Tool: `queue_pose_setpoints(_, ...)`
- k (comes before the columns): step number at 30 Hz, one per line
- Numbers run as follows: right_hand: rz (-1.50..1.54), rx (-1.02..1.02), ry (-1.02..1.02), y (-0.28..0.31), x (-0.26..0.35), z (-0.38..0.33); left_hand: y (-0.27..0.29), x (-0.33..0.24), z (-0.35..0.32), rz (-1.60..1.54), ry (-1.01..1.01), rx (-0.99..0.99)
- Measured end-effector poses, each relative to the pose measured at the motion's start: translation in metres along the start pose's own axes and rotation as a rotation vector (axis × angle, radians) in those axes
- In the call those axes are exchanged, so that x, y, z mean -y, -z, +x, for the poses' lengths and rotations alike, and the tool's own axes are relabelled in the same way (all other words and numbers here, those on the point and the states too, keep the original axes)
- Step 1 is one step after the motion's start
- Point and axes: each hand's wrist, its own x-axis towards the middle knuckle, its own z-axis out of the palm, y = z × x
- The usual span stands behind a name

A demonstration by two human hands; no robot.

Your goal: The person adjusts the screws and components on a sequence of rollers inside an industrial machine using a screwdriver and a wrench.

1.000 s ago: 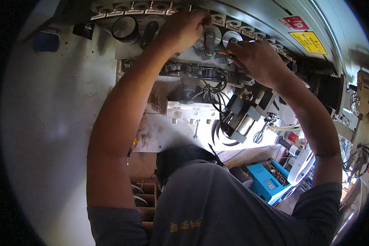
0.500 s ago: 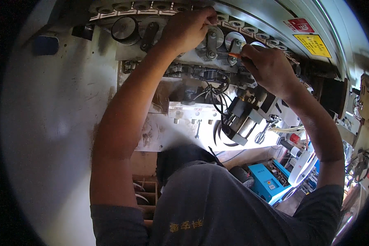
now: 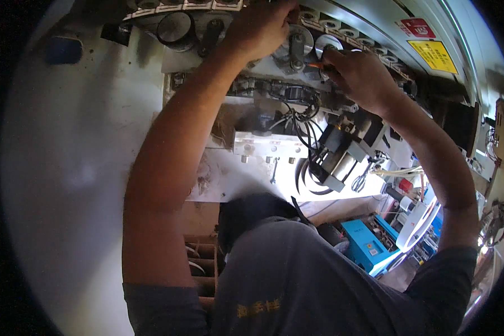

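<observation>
My left hand (image 3: 260,29) reaches up to the row of round pads (image 3: 330,24) along the machine's top edge. Its fingers are bent together at the upper rim of the view, and whatever they grip is hidden. Farther right, my right hand (image 3: 364,78) is closed around a thin orange piece (image 3: 316,65), perhaps a tool; most of it is covered by the fingers. The orange end points left, by the lower end of a dark link arm (image 3: 296,51) mounted on a shiny roller (image 3: 306,38). A second roller (image 3: 326,42) sits just behind my right fingers.
A large dark roller (image 3: 176,31) is left of my left hand. Below my hands are black cables (image 3: 303,130), a metal cylinder unit (image 3: 341,162) and a white rail (image 3: 263,147). A blue machine (image 3: 367,245) stands lower right; a white panel (image 3: 78,185) fills the left.
The whole view has shifted, so the machine sits slightly higher and to the right. Against the rollers, my right hand with the orange piece has moved a little left. My left hand keeps its place.
</observation>
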Motion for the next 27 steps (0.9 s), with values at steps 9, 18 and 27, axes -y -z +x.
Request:
queue_pose_setpoints(9,0.215,-0.163,0.013,0.008,-0.005,-0.021,0.002,0.001,0.005,-0.056,-0.119,-0.06)
queue_pose_setpoints(18,0.238,-0.315,-0.049,-0.013,-0.003,-0.025,-0.005,-0.006,0.008,-0.035,-0.042,-0.036)
queue_pose_setpoints(27,0.169,-0.18,-0.089,-0.003,0.003,-0.015,-0.007,-0.002,0.007,-0.074,-0.036,-0.004)
